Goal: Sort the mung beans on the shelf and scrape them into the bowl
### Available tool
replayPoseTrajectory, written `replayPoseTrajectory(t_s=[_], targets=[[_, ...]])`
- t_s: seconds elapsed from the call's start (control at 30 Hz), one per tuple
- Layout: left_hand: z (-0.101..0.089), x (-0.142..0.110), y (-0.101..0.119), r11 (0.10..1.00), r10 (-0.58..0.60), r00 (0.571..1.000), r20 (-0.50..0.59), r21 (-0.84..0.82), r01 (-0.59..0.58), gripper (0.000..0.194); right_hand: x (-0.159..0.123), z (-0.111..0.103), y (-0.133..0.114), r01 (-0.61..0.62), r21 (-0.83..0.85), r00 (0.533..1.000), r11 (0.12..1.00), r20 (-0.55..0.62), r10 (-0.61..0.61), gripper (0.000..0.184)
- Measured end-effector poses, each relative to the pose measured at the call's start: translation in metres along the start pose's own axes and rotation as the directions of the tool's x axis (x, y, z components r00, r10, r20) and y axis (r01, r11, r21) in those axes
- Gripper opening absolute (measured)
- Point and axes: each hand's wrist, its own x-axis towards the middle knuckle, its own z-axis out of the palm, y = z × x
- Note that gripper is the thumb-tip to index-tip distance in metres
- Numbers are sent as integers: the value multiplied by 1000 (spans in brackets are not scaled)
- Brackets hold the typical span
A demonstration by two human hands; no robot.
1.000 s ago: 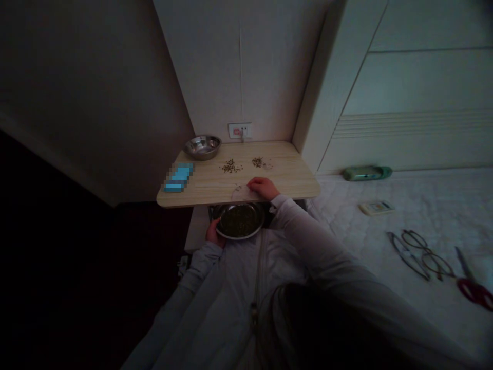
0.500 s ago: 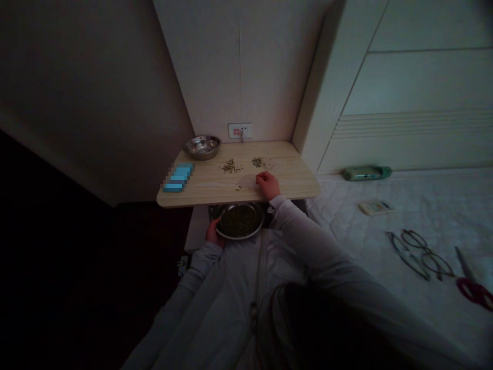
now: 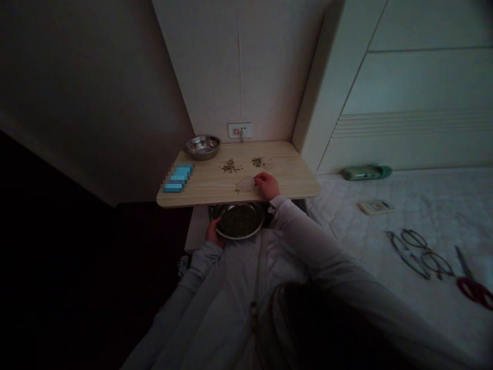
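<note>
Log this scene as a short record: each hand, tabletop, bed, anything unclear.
Left hand: left hand grips the left side of a filled metal bowl, just below the tabletop's near edge
Right hand: right hand pinches a translucent disc over the wooden tabletop
Tabletop: left grain cluster, right grain cluster, stainless steel bowl at back left, pixelated blue device
Bed: green bottle, remote control, eyeglasses, red-handled scissors
Unclear: grain type; disc material
</note>
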Motion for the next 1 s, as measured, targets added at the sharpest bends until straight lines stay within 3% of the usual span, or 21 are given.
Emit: replayPoseTrajectory(t_s=[0.27, 0.53, 0.77, 1.0], targets=[[1, -3, 1, 1000, -7, 1000, 19, 1, 7, 17, 1, 0, 2, 8, 5, 997, 1000, 80, -8, 14], [2, -3, 1, 1000, -3, 999, 35, 10, 3, 19, 2, 1, 3, 13, 3, 998, 1000, 59, -14, 14], [4, -5, 2, 1000, -16, 1000, 11, 7, 16, 18, 2, 0, 2, 15, 14, 993, 1000, 117, -16, 13], [4, -7, 2, 1000, -7, 1000, -10, 19, 8, 16, 6, 3, 8, 23, 46, 999, 999, 46, -26, 13]])
